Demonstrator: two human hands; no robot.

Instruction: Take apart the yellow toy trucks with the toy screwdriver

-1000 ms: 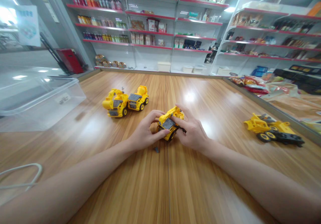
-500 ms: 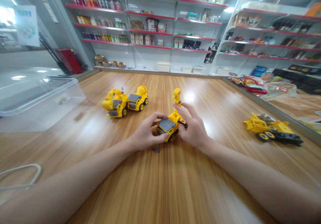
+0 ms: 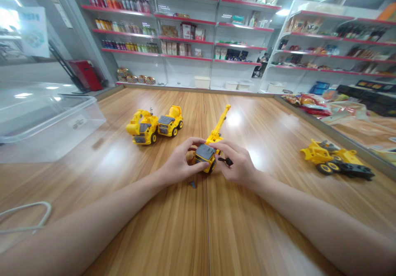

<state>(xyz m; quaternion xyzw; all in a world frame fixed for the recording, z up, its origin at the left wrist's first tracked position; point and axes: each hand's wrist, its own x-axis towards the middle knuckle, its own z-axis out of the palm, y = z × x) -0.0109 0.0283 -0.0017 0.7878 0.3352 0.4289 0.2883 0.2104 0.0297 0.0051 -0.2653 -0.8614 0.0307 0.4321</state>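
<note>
On the wooden table in front of me stands a yellow toy crane truck with a grey-topped cab and a long boom pointing away from me. My left hand is closed around the cab, fingers behind it and thumb along the front. At the truck's right side is my right hand, its fingers bent and touching the cab roof's edge. Tucked in that hand is a small black tool, apparently a screwdriver. A small grey piece lies on the table just below the truck.
A yellow toy excavator and a yellow toy mixer truck stand at the left. Yellow and black toy truck parts lie at the right. A clear plastic bin and a white cable occupy the left side.
My right hand has come nearer, from the boom to the cab's side. The crane boom, bent upright before, now stretches out straight away from me. My left hand keeps its hold.
</note>
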